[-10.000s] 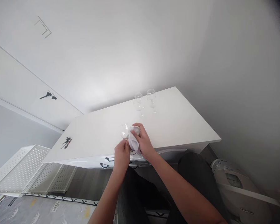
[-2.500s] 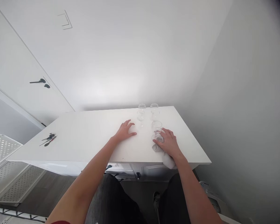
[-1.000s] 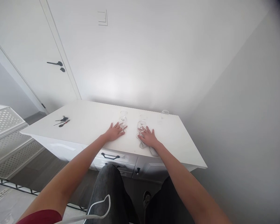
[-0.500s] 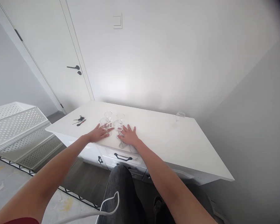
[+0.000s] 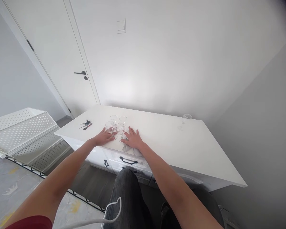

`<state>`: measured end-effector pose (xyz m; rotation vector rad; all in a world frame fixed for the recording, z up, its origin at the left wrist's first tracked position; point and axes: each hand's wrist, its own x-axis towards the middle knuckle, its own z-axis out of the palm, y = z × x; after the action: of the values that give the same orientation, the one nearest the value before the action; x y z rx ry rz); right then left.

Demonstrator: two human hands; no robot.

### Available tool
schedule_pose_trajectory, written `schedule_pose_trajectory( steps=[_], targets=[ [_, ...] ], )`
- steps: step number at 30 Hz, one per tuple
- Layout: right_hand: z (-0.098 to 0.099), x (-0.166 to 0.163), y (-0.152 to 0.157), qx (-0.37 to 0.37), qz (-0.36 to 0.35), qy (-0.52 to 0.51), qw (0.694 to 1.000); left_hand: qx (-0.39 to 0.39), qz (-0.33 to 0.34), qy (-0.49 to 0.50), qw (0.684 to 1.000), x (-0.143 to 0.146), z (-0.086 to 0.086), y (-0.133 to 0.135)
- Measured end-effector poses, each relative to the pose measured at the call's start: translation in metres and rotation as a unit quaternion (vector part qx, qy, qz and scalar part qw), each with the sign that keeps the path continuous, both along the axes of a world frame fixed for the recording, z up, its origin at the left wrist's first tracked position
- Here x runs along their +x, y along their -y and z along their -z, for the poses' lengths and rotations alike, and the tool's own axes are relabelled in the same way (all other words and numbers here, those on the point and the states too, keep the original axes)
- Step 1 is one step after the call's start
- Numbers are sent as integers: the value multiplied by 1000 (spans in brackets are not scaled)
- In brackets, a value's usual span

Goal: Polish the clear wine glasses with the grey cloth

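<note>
Both my hands lie flat, fingers spread, on a white cabinet top. My left hand rests by the foot of a clear stemmed glass. My right hand presses on a folded grey cloth, beside another glass. Two more glasses stand just behind them. A further glass stands alone at the far right, near the wall.
A bunch of keys lies at the cabinet's left end. Drawers with black handles face my legs. A white perforated rack stands to the left, a closed door behind it.
Ten seconds ago I held a glass and wiped it with the cloth; now the glass stands and both hands lie flat. The view has swung, showing more door and rack.
</note>
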<state>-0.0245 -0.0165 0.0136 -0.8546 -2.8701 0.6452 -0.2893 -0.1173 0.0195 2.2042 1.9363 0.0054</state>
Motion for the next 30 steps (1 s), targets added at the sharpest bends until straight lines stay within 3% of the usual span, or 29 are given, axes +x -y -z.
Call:
schedule_pose_trajectory(
  steps=[3, 7, 14, 17, 24, 30],
  targets=[
    [3, 27, -1, 5, 1, -6, 1000, 2, 6, 2, 1000, 2, -4, 2],
    [11, 90, -16, 20, 33, 7, 999, -2, 8, 3, 1000, 4, -7, 3],
    [21, 228, -71, 28, 176, 44, 983, 4, -14, 10, 1000, -9, 7, -2],
    [22, 268, -88, 22, 242, 43, 969, 10, -11, 13, 1000, -12, 10, -3],
    [22, 284, -121, 23, 338, 26, 941, 38, -4, 17, 999, -10, 10, -4],
    [31, 280, -154, 70, 340, 54, 936, 20, -17, 11, 1000, -11, 10, -5]
  ],
)
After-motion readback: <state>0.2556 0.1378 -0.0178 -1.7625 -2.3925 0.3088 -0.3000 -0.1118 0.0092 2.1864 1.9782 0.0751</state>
